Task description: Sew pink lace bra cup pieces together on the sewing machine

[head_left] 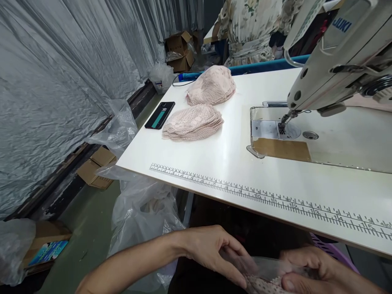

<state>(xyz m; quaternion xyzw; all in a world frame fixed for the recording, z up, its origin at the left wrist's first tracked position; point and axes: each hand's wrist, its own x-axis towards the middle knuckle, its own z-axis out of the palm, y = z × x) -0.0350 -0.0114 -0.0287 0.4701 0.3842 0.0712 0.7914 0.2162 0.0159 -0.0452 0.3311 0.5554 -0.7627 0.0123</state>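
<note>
Below the table's front edge, in my lap, is a clear plastic bag [266, 266] with pinkish, dotted lace fabric [265, 284] showing in or under it. My left hand [216, 251] curls round the bag's left side, thumb and fingers on the film. On the other side, my right hand [312, 269] grips the bag and lace, its thumb pressed on top. The lower part of both is cut off by the picture's edge. Up on the white table [196, 159] lie a stack of pale pink lace pieces [192, 122] and, behind it, a rounded pink lace pile [212, 85].
A sewing machine [333, 61] stands at the right of the table. By the left edge lies a black phone [159, 115]. Plastic bags [143, 212] hang or lie left of the table, with cardboard boxes [96, 167] on the floor. A person in a floral garment [252, 24] is beyond.
</note>
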